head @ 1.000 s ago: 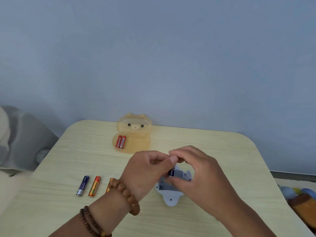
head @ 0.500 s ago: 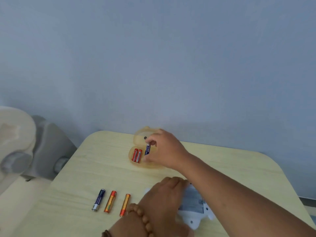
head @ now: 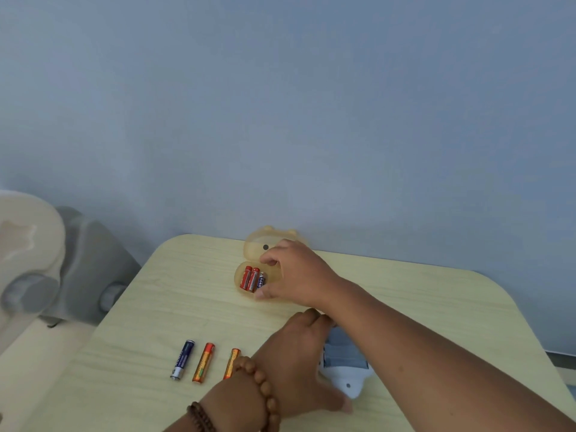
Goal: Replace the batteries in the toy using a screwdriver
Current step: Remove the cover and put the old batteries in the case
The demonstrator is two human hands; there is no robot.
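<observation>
The white toy (head: 346, 381) lies on the table (head: 162, 307) with its blue-grey battery bay (head: 339, 353) uncovered. My left hand (head: 293, 363) holds the toy, fingers bent over its far end and thumb at its near end. My right hand (head: 299, 272) reaches over the yellow bear-shaped case (head: 239, 277), fingers loosely curled. A blue battery (head: 261, 280) lies in the case beside two red batteries (head: 249, 277), just clear of my fingertips. No screwdriver is in view.
Three batteries lie in a row at the front left: a blue one (head: 182, 359), an orange one (head: 203, 362) and another orange one (head: 231, 363) beside my left wrist. A grey and cream seat (head: 78, 260) stands off the table's left edge. The wall runs behind.
My right hand carried a blue battery from the toy to the bear case and laid it next to the red ones. My left hand stayed on the toy.
</observation>
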